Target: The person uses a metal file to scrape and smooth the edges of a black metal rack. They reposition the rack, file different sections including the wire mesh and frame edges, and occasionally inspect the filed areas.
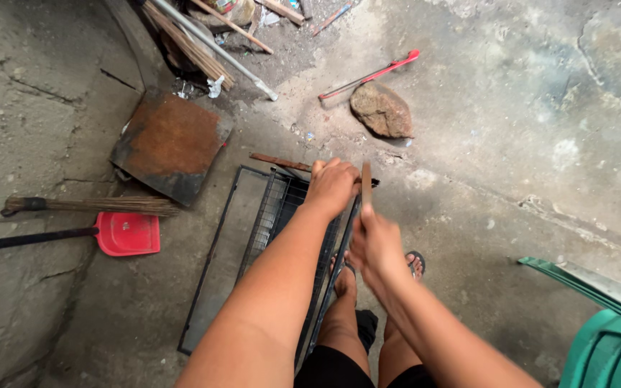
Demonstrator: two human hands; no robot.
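My left hand (332, 185) grips the top edge of a black wire-mesh frame (271, 215) that stands on edge on the concrete floor in front of my legs. My right hand (375, 241) is closed around a thin flat brown stick or file (366, 187), held upright just right of the frame's top edge. A second flat dark framed panel (213, 266) lies on the floor against the frame's left side. My feet in sandals (415, 262) stand beside the frame's lower edge.
A rusty metal plate (170, 144) lies left of the frame. A red dustpan (127, 233) and a broom (88, 205) lie at the left. A red hacksaw (371, 74) and a stone (381, 109) lie ahead. A green plastic chair (609, 345) stands at lower right. Sticks and a pipe (213, 47) lie at the top.
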